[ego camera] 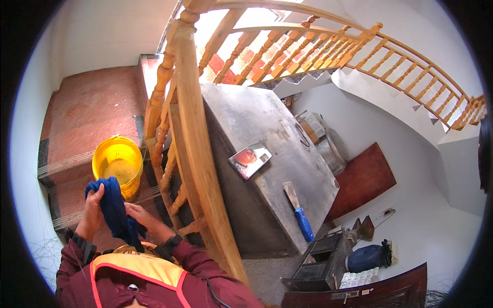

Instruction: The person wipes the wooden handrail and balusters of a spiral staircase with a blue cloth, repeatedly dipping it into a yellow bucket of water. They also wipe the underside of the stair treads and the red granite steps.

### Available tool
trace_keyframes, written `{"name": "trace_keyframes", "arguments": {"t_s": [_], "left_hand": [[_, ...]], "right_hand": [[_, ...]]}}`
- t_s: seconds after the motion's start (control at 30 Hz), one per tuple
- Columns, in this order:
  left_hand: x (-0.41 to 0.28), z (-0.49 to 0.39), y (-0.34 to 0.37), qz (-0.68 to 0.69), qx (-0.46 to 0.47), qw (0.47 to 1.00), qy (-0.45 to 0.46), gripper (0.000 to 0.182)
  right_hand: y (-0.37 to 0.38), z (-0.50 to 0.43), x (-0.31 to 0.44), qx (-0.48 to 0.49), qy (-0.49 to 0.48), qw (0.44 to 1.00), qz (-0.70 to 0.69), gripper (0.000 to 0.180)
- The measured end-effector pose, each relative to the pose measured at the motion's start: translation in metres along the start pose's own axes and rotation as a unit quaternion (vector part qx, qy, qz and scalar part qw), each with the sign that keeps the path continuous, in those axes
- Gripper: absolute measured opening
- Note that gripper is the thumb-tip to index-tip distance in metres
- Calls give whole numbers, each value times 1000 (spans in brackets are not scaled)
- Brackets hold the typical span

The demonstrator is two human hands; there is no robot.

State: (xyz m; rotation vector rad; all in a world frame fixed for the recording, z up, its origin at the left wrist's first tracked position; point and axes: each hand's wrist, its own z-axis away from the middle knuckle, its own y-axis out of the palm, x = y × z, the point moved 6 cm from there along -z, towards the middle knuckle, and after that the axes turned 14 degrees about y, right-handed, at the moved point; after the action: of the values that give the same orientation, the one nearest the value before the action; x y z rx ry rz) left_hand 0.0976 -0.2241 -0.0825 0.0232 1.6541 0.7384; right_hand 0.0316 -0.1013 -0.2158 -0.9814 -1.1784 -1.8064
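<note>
My left hand grips the upper end of a bunched dark blue cloth, fingers over its fold. Lower on the same cloth, my right hand holds it from the right, its fingertips partly behind the fabric. The cloth hangs in front of my apron. Just beyond it stands a yellow plastic bucket with a little murky liquid at its bottom. The bucket is on the red stairs, close to the balusters, and the cloth overlaps its near rim in view.
A wooden handrail curves along my right side. Past it, a large dark box-like top carries a phone and a blue-handled putty knife. Farther below are a dark wooden stand and a red-brown board.
</note>
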Motion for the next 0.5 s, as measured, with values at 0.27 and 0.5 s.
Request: {"name": "trace_keyframes", "arguments": {"t_s": [0.27, 0.5], "left_hand": [[-36, 19, -19, 91, 88, 992, -29, 51], [33, 67, -87, 96, 47, 983, -152, 56]], "right_hand": [[62, 21, 68, -162, -36, 963, 211, 39], [85, 9, 54, -150, -85, 985, 18, 33]]}}
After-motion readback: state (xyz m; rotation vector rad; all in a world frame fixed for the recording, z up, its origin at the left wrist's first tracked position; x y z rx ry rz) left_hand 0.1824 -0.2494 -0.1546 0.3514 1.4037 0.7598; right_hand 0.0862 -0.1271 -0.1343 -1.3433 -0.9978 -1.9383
